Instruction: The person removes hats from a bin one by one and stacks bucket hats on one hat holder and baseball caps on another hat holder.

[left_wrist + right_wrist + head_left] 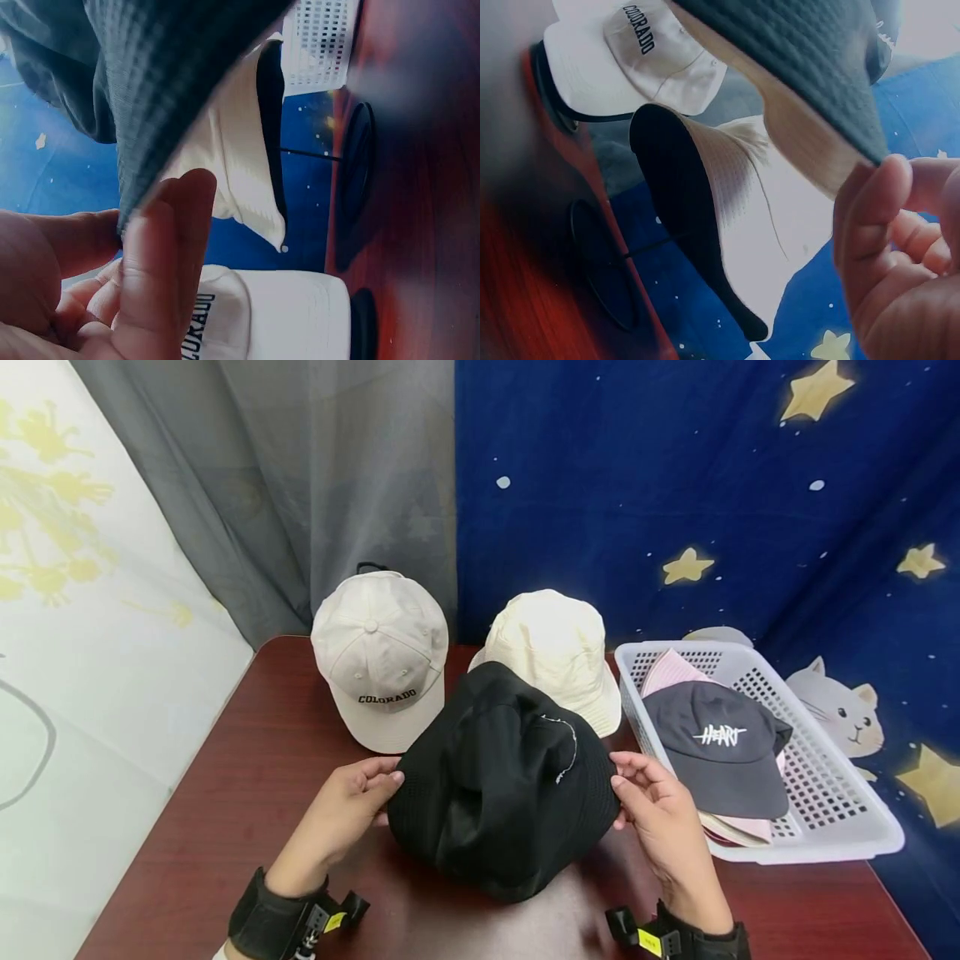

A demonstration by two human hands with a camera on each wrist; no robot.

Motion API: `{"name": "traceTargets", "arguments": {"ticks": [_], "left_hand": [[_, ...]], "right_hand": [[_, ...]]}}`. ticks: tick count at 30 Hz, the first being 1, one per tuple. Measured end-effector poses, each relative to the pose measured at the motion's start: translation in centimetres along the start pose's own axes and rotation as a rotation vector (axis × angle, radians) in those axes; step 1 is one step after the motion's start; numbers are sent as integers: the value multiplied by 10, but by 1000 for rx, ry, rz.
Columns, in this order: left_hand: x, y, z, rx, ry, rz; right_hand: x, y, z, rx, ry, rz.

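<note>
The black hat [495, 785] is held above the worktop [247, 793], short of its rear edge [287, 641], its brim [596, 797] pinched at opposite sides by the left hand [351, 802] and right hand [663, 806]; even, light tension is advised.

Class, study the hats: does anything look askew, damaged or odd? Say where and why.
The black hat in front looks slightly odd: creased and dented on top, unlike the rounded COLORADO cap behind. A curved white line on it also stands out; loose thread or decoration, I cannot tell.
</note>
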State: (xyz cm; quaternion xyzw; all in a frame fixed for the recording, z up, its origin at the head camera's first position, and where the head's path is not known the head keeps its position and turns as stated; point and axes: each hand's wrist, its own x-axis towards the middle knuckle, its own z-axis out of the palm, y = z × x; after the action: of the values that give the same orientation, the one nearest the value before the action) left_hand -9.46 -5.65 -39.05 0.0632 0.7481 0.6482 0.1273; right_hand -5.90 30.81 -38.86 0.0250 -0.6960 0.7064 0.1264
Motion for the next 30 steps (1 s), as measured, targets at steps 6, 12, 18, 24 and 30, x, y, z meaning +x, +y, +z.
{"name": "traceTargets", "arguments": {"ticks": [6, 12, 18, 24, 30], "left_hand": [[-1, -6, -2, -29, 47, -14], [-1, -11, -6, -46, 22, -7], [-2, -11, -9, -19, 16, -18], [-4, -13, -8, -41, 1, 11], [-5, -12, -9, -71, -52, 85]], "right_hand": [[0, 4, 0, -81, -95, 95], [1, 8, -2, -110, -154, 110], [3, 10, -2, -72, -159, 114], [4, 10, -1, -90, -155, 131], [3, 2, -1, -161, -147, 100]]}}
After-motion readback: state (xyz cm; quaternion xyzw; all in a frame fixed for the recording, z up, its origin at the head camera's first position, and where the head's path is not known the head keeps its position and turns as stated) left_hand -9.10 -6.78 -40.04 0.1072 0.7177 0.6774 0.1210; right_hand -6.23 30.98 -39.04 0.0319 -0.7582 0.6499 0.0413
